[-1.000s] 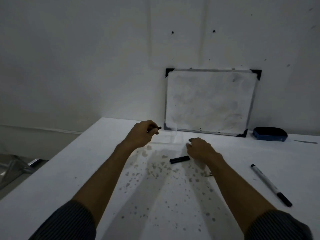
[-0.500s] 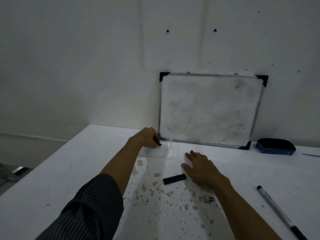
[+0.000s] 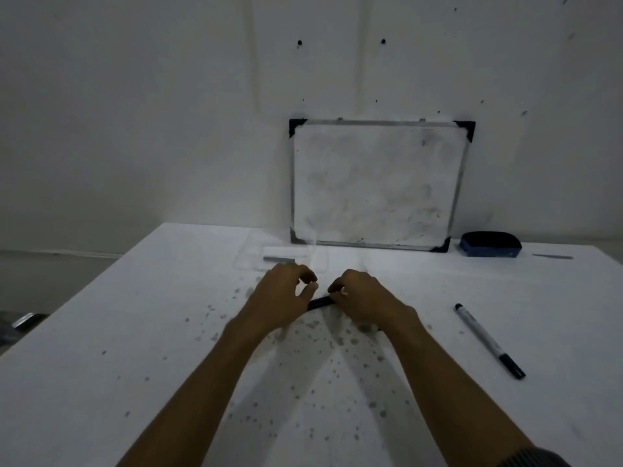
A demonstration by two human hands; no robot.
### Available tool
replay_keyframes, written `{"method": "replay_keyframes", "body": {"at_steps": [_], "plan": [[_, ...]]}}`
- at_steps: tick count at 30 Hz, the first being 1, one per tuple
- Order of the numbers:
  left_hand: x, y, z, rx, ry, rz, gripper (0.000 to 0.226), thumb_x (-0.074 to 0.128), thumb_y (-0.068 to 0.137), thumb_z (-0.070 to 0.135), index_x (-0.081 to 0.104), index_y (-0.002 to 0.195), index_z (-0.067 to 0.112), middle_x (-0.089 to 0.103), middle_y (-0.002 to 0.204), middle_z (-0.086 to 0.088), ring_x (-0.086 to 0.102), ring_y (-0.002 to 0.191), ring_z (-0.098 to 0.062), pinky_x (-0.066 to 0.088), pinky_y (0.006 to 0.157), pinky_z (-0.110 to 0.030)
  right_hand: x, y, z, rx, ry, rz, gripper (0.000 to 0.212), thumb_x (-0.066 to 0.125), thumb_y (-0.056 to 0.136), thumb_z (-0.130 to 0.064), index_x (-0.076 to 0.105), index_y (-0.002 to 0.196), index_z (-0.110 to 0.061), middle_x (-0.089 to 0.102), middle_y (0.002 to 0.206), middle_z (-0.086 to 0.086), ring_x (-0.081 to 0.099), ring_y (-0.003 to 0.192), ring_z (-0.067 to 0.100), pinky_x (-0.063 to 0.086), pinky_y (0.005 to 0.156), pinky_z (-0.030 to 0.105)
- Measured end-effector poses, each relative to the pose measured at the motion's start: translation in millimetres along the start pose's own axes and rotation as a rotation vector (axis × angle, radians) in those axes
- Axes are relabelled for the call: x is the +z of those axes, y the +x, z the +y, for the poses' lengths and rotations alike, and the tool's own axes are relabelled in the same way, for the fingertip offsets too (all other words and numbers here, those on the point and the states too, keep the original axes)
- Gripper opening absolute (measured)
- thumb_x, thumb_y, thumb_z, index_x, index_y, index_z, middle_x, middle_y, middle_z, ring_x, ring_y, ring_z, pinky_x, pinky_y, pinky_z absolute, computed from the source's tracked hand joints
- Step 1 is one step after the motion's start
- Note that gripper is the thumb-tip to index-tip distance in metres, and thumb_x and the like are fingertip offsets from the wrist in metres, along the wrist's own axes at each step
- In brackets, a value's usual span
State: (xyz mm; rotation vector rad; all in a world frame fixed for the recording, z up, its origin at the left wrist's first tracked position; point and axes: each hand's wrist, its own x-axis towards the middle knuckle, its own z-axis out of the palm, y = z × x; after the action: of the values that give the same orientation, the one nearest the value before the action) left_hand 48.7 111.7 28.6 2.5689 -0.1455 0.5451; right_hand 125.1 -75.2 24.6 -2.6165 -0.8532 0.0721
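A short black stick [image 3: 319, 303] lies on the stained white table [image 3: 135, 332] between my two hands. My right hand [image 3: 365, 299] has its fingertips curled over the stick's right end and pinches it. Beside the stick's left end is my left hand [image 3: 281, 298], with its thumb and fingers loosely curved and a gap between them; it holds nothing that I can see. Just beyond my left hand stands a clear plastic box [image 3: 269, 257] with a pale bar inside.
A small whiteboard [image 3: 374, 183] leans on the wall at the table's back. A blue eraser [image 3: 490, 244] sits to its right. A black-capped marker [image 3: 488, 340] lies at the right. Dark ink spots cover the table's middle. The table's left edge drops to the floor.
My left hand has come back from the clear box to the black stick, without the small dark piece it held. My right hand has closed on the stick's right end.
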Motion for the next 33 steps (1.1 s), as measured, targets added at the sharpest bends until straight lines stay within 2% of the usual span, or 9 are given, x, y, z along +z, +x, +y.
{"method": "replay_keyframes", "body": {"at_steps": [4, 9, 14, 17, 20, 22, 25, 30, 33], "plan": [[30.2, -45.1, -7.4, -0.143, 0.003, 0.021, 0.048, 0.068, 0.096, 0.037, 0.061, 0.136, 0.011, 0.065, 0.129, -0.009, 0.058, 0.119, -0.027, 0.046, 0.1, -0.036, -0.5, -6.3, -6.2, -0.001, -0.022, 0.008, 0.028, 0.063, 0.099, -0.02, 0.073, 0.122, -0.008, 0.066, 0.122, 0.017, 0.067, 0.106, 0.029, 0.055, 0.091, 0.039], [39.7, -60.5, -13.7, -0.15, 0.031, 0.063, 0.053, 0.075, 0.092, 0.038, 0.061, 0.132, 0.005, 0.065, 0.125, -0.011, 0.059, 0.114, -0.031, 0.042, 0.093, -0.037, -0.7, -10.0, -5.6, 0.023, 0.013, 0.045, 0.024, 0.072, 0.091, -0.02, 0.074, 0.113, -0.01, 0.069, 0.117, 0.012, 0.066, 0.103, 0.023, 0.045, 0.076, 0.023], [36.0, -62.5, -7.3, -0.155, -0.007, 0.071, 0.07, 0.071, 0.094, 0.04, 0.047, 0.149, 0.003, 0.056, 0.143, -0.012, 0.051, 0.131, -0.03, 0.039, 0.111, -0.042, -9.4, -28.0, -3.7, 0.057, 0.132, 0.228, 0.021, 0.074, 0.091, -0.027, 0.075, 0.108, -0.014, 0.067, 0.113, 0.008, 0.063, 0.107, 0.021, 0.048, 0.087, 0.03], [30.7, -66.2, 7.0, -0.072, -0.1, 0.17, 0.061, 0.07, 0.095, 0.036, 0.05, 0.145, 0.008, 0.058, 0.139, -0.006, 0.051, 0.127, -0.023, 0.041, 0.109, -0.036, -20.8, -55.9, 7.0, 0.081, 0.214, 0.375, 0.02, 0.072, 0.093, -0.029, 0.075, 0.108, -0.016, 0.073, 0.106, 0.001, 0.064, 0.097, 0.012, 0.047, 0.083, 0.023], [29.3, -61.2, 34.1, 0.165, -0.116, 0.196, 0.036, 0.066, 0.096, 0.028, 0.065, 0.128, 0.011, 0.067, 0.121, -0.005, 0.06, 0.11, -0.02, 0.05, 0.095, -0.037, -30.5, -96.6, 28.7, 0.152, 0.346, 0.468, 0.016, 0.071, 0.094, -0.032, 0.075, 0.105, -0.021, 0.073, 0.095, -0.011, 0.064, 0.087, -0.002, 0.041, 0.074, 0.009], [35.2, -54.8, 53.7, 0.291, -0.098, 0.144, 0.029, 0.067, 0.094, 0.023, 0.07, 0.12, 0.011, 0.071, 0.115, -0.005, 0.063, 0.104, -0.02, 0.046, 0.09, -0.033, -32.4, -125.9, 45.1, 0.218, 0.435, 0.488, 0.014, 0.069, 0.095, -0.032, 0.074, 0.105, -0.024, 0.071, 0.092, -0.016, 0.062, 0.086, -0.011, 0.042, 0.074, 0.008], [50.0, -47.8, 79.3, 0.308, -0.11, 0.048, 0.027, 0.072, 0.094, 0.02, 0.071, 0.12, 0.013, 0.07, 0.119, -0.004, 0.063, 0.108, -0.022, 0.041, 0.091, -0.032, -27.9, -162.7, 68.3, 0.295, 0.617, 0.532, 0.012, 0.07, 0.095, -0.03, 0.074, 0.106, -0.028, 0.072, 0.095, -0.018, 0.066, 0.087, -0.014, 0.047, 0.076, 0.01], [71.7, -20.0, 104.8, 0.421, 0.028, -0.156, 0.042, 0.069, 0.097, 0.03, 0.065, 0.139, 0.028, 0.062, 0.144, 0.001, 0.048, 0.133, -0.022, 0.034, 0.107, -0.041, -20.5, -175.5, 79.6, 0.4, 0.885, 0.599, 0.021, 0.071, 0.094, -0.027, 0.076, 0.113, -0.018, 0.076, 0.103, -0.007, 0.068, 0.1, 0.003, 0.049, 0.08, 0.014], [78.0, -1.7, 110.6, 0.506, 0.114, -0.281, 0.039, 0.065, 0.099, 0.041, 0.064, 0.139, 0.037, 0.06, 0.145, 0.009, 0.042, 0.138, -0.019, 0.03, 0.111, -0.044, -19.9, -173.0, 78.6, 0.413, 0.962, 0.644, 0.014, 0.072, 0.094, -0.027, 0.076, 0.106, -0.022, 0.077, 0.099, -0.009, 0.069, 0.098, 0.003, 0.049, 0.077, 0.013]]}}
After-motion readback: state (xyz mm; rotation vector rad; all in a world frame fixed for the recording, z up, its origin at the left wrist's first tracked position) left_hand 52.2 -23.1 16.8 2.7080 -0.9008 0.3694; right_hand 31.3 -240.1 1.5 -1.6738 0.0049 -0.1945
